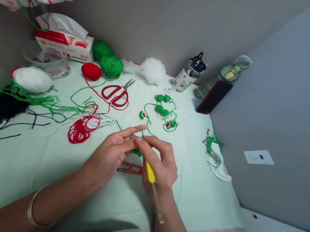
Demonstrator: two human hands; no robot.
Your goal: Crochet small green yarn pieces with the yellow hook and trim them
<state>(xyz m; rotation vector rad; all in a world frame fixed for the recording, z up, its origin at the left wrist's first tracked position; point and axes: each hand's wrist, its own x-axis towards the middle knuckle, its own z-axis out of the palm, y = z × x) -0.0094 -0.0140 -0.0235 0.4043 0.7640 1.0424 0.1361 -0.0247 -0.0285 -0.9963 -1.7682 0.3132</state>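
Observation:
My left hand (113, 152) and my right hand (161, 164) meet over the pale green table cover (15, 171). The right hand is closed round a yellow-handled crochet hook (150, 172), its shaft running back over my wrist. The left hand pinches a small green crocheted piece (137, 152), with its forefinger stretched out and green yarn (148, 128) running over it. Under my hands lie small red thread snips (130, 168). Just beyond them sit several finished green crocheted balls (162, 107) joined by green yarn.
Red scissors (115, 93), a red yarn tangle (80, 129), green yarn balls (110, 65), a red ball (91, 71), white stuffing (152, 70), black yarn (6, 109), a tissue box (66, 43), a jar (187, 77), a phone (214, 97) and yarn scraps (212, 147) surround the hands.

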